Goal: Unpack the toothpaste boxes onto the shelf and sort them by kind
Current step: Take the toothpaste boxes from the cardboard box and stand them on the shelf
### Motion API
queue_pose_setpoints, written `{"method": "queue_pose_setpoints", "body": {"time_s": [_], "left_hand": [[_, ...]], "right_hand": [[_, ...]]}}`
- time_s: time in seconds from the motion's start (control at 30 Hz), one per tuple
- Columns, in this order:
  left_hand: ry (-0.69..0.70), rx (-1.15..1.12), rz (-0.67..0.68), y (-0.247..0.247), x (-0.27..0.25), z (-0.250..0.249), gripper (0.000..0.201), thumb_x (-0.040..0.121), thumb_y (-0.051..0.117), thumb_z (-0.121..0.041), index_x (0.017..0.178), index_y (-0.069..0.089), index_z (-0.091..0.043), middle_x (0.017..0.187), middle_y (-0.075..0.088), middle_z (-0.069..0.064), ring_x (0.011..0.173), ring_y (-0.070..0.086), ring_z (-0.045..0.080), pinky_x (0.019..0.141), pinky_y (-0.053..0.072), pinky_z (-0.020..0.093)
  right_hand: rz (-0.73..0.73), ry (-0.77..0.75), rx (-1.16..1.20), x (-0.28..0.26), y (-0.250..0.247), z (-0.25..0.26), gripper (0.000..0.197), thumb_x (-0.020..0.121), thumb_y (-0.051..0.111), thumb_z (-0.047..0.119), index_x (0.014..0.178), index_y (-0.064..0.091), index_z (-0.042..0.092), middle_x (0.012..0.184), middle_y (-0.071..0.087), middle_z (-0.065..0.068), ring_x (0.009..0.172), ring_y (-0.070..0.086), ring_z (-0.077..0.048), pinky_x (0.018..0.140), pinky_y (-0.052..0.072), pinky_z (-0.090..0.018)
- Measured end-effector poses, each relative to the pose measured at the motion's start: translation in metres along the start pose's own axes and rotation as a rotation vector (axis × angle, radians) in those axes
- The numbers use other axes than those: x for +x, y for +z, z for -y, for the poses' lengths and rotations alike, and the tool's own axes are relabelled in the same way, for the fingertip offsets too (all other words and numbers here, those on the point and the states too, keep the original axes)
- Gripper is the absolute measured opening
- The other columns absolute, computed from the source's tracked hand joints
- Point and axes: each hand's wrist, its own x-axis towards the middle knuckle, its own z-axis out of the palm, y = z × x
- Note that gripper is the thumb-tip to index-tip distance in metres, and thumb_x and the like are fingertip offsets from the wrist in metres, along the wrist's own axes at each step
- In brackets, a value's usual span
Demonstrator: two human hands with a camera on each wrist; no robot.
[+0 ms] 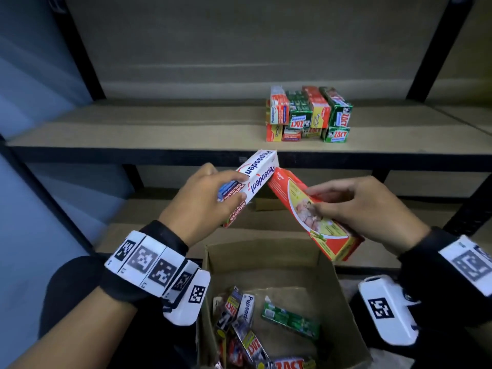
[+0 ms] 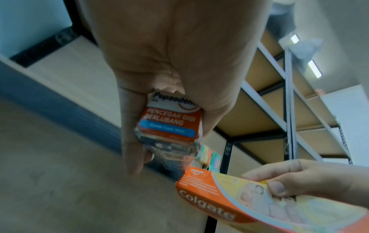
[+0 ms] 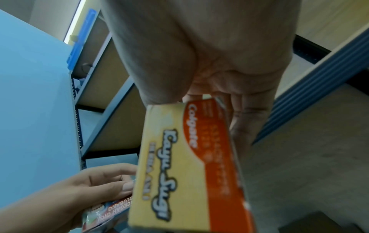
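Two toothpaste boxes are being carried up from the carton [image 1: 327, 265] toward the shelf [image 1: 159, 129], one in each of the person's hands. The left hand [image 1: 205, 201] is pinching a white Pepsodent box [image 1: 262, 173] between thumb and fingers near its lower end, while the right hand [image 1: 364, 206] is gripping a red-and-yellow Colgate box [image 1: 298, 206] across its middle, thumb on the printed face and fingers behind. Both boxes are being held in the air, tilted so that their upper ends are meeting or nearly meeting just below the shelf's front edge. On the shelf, to the right of centre, a mixed stack [image 1: 308, 114] of red Colgate and green Zact boxes is standing two layers high, not yet sorted by kind. More boxes are lying loose in the carton below. Judging by the thin card and the easy fingertip hold, each box is probably light, fairly stiff along its length and easy to dent at the flaps; the Pepsodent end seen from the left wrist is already looking crumpled. A hold across the broad faces near the middle is likely the safest, as glossy card may slip when pinched at one end.
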Motion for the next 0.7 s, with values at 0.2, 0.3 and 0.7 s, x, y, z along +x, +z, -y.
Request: {"method": "queue_pose_setpoints", "body": {"time_s": [0.2, 0.3, 0.7], "left_hand": [[-0.001, -0.013, -0.108, -0.035, 0.000, -0.009, 0.033, 0.091, 0.063, -0.041, 0.124, 0.061, -0.043, 0.103, 0.050, -0.005, 0.092, 0.051, 0.004, 0.067, 0.041, 0.013], [-0.013, -0.045, -0.177, -0.046, 0.006, -0.006, 0.030, 0.090, 0.064, -0.040, 0.120, 0.063, -0.044, 0.099, 0.049, -0.006, 0.089, 0.051, 0.001, 0.069, 0.040, 0.009], [-0.176, -0.018, -0.297, -0.054, 0.070, 0.013, 0.031, 0.093, 0.058, -0.044, 0.124, 0.062, -0.041, 0.116, 0.050, 0.005, 0.097, 0.056, 0.019, 0.090, 0.049, 0.030]], "right_hand": [[-0.005, -0.072, 0.035, 0.004, -0.001, 0.042, 0.025, 0.077, 0.082, 0.025, 0.101, 0.078, 0.032, 0.090, 0.077, 0.003, 0.079, 0.075, -0.014, 0.083, 0.060, -0.044], [-0.035, -0.114, 0.028, 0.015, 0.004, 0.062, 0.027, 0.077, 0.083, 0.028, 0.103, 0.077, 0.032, 0.090, 0.077, 0.006, 0.077, 0.074, -0.008, 0.080, 0.061, -0.036], [-0.216, -0.095, -0.122, 0.100, 0.050, 0.109, 0.024, 0.078, 0.079, 0.037, 0.100, 0.074, 0.029, 0.098, 0.071, 0.011, 0.080, 0.068, -0.005, 0.063, 0.049, -0.019]]}}
